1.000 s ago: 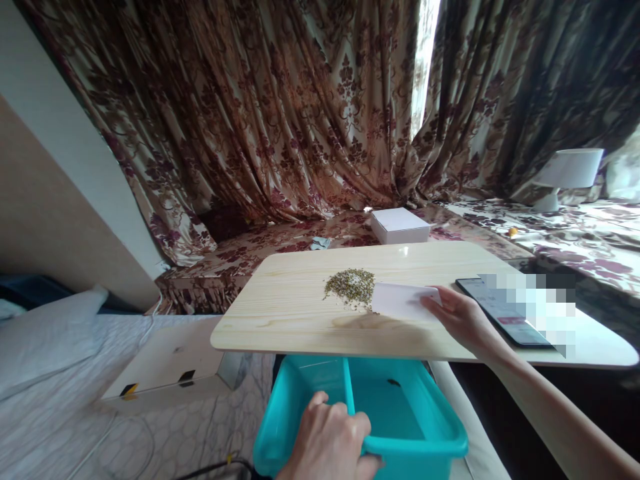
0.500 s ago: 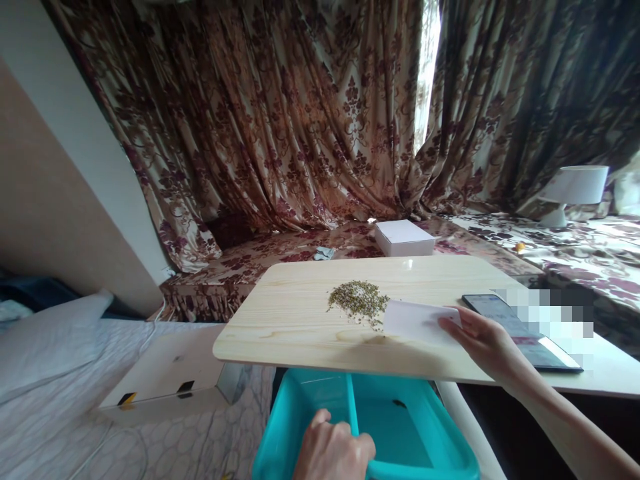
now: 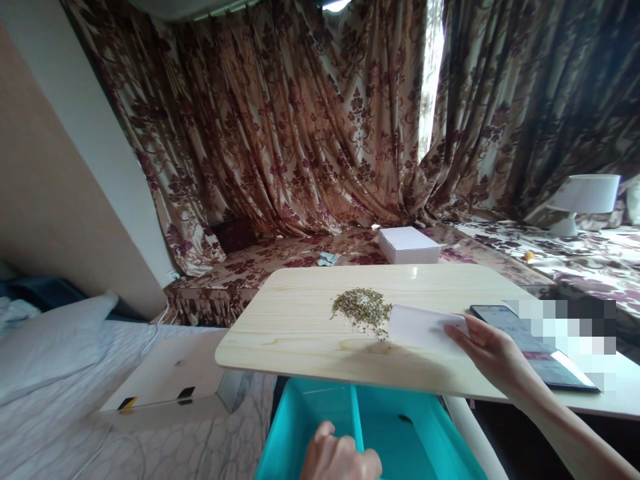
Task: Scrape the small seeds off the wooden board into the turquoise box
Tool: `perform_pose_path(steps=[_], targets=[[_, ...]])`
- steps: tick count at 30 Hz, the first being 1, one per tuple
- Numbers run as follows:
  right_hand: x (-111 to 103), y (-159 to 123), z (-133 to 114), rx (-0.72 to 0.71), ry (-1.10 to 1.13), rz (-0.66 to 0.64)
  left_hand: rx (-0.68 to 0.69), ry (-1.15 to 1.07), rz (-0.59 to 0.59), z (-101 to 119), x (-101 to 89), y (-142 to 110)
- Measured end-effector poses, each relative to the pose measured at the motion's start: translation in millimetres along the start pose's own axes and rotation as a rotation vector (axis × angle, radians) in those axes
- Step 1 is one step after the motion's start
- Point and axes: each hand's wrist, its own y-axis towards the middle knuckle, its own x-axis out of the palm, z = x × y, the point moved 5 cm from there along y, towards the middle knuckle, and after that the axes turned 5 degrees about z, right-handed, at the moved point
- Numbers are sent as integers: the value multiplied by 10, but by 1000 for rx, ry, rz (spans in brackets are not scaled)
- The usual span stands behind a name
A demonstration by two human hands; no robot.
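A pile of small greenish-brown seeds [image 3: 361, 309] lies on a light wooden tabletop [image 3: 300, 327]. My right hand [image 3: 493, 352] pinches a white card [image 3: 423, 328], whose left edge touches the right side of the pile. Below the table's front edge, my left hand [image 3: 340, 459] is closed over the rim of a teal plastic bin [image 3: 400, 433] with a centre divider. A small dark speck lies inside the bin's right compartment.
A dark phone [image 3: 535, 347] lies on the table to the right of my hand. A white box [image 3: 409, 244] sits on the patterned ledge behind, a white lamp [image 3: 583, 200] at far right. A white flat box [image 3: 170, 370] rests on the bed at left. Heavy curtains hang behind.
The view has tilted up a little, so the table and bin sit lower in the frame. The card stays against the pile; my left hand stays on the bin rim.
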Motion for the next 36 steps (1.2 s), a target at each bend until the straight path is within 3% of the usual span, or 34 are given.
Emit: perform_pose_path(steps=[8,19,26,36], targets=[[112,24,-93,-23,-10,-10,3,13,-102,85,-194,-9],[95,-6,-136,-48,-29,-35,21,-16,8,23,-142,-58],[98,-25,-123,-53,-23,-55,-39,-16,-55,50,-169,-62],[22,-105,-112,-18,-45,-28,-81,-22,-49,58,-147,-59]])
